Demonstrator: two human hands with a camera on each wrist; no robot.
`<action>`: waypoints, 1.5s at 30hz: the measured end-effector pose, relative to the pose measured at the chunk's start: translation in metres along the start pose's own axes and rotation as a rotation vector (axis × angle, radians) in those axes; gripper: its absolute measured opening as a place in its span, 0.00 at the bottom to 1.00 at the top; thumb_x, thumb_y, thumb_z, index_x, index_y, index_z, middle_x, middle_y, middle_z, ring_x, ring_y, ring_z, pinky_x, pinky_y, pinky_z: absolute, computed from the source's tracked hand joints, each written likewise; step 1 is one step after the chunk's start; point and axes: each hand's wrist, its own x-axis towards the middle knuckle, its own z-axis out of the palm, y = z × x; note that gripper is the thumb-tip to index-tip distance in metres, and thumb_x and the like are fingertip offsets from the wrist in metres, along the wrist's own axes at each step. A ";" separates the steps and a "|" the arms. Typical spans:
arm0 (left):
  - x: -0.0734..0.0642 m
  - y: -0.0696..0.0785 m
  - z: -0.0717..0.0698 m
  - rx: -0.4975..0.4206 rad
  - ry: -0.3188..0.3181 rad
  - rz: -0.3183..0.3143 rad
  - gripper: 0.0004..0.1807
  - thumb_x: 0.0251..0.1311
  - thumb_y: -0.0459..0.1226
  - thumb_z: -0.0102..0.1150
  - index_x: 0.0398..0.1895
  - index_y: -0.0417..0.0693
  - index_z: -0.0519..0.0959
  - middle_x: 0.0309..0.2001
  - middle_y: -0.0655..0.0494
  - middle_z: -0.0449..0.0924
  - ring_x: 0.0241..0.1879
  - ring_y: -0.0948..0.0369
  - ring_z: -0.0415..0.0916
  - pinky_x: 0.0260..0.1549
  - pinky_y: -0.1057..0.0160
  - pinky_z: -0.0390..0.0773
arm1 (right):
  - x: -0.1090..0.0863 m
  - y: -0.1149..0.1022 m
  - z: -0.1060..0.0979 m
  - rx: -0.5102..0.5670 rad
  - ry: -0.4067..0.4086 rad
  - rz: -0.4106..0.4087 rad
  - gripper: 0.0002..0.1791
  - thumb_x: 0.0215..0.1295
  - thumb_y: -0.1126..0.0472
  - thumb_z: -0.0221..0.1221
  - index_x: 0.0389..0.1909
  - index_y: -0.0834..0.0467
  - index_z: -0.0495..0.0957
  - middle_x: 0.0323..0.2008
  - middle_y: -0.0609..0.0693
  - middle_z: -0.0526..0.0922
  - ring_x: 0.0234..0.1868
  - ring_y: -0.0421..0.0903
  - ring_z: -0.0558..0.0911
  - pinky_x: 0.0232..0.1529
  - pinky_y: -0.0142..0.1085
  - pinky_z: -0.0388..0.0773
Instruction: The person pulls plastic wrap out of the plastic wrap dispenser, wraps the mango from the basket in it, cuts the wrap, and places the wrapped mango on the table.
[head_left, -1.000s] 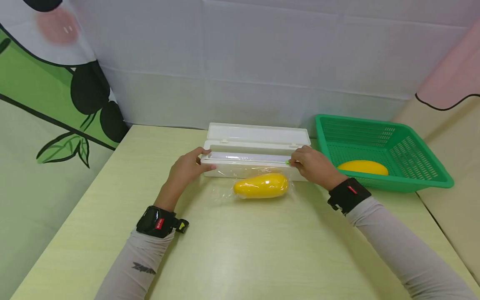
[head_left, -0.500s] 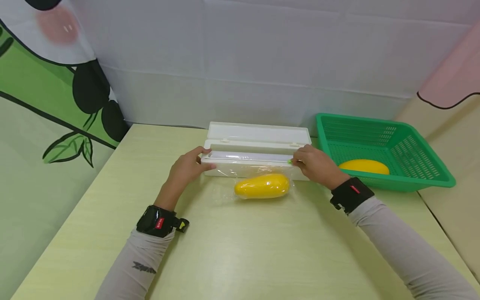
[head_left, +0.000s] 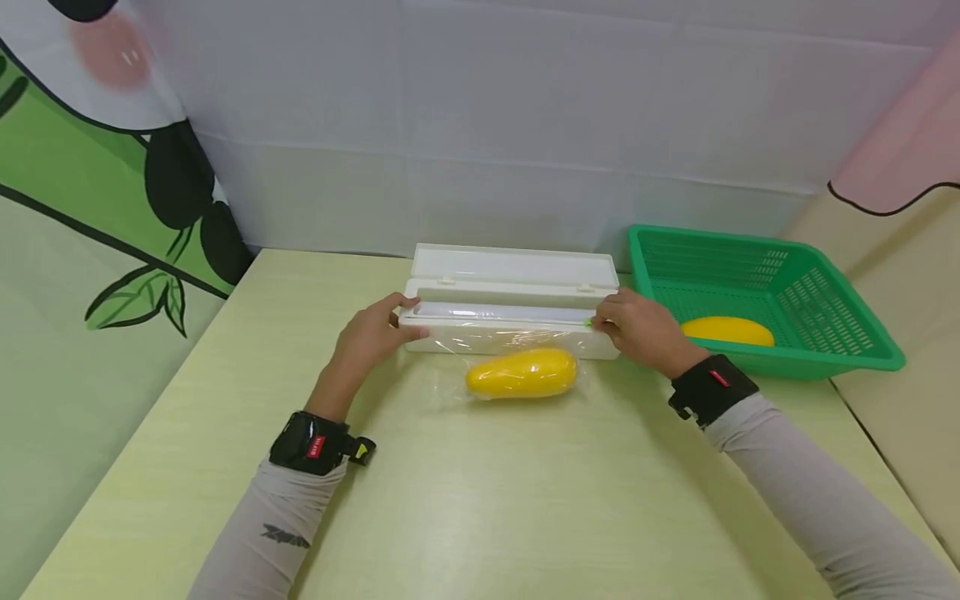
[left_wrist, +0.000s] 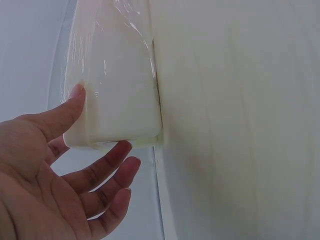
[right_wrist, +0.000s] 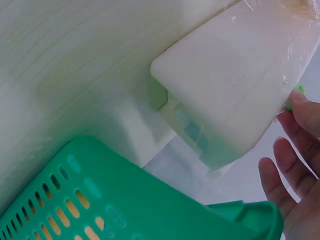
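Observation:
A long white cling film dispenser [head_left: 602, 347] sits at the back of the table, its lid [head_left: 513, 264] flipped up behind. My left hand [head_left: 367, 335] grips its left end, the thumb against the front wall in the left wrist view. At the other end, my right hand [head_left: 639, 332] pinches the small green slider cutter [right_wrist: 299, 92] on the top rail between thumb and forefinger. Clear cling film [head_left: 450, 340] hangs down the dispenser's front. It reaches over a smooth, long yellow fruit-like piece [head_left: 522, 374] lying just in front.
A green plastic basket [head_left: 757, 362] stands right of the dispenser, close beside my right hand, with another yellow piece [head_left: 729, 331] inside. The pale wooden table [head_left: 487, 500] meets a printed cloth backdrop [head_left: 525, 150] at the rear.
My right hand has slid a little to the right along the rail, taking the green slider toward the dispenser's right end. The left hand keeps its hold; the yellow piece stays in place.

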 end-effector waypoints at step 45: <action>-0.003 0.002 -0.002 0.005 -0.014 -0.005 0.34 0.61 0.53 0.66 0.69 0.60 0.70 0.46 0.44 0.79 0.36 0.50 0.74 0.33 0.57 0.71 | -0.019 0.021 -0.010 -0.160 0.100 -0.132 0.07 0.53 0.73 0.70 0.30 0.59 0.86 0.31 0.49 0.86 0.35 0.49 0.72 0.30 0.36 0.54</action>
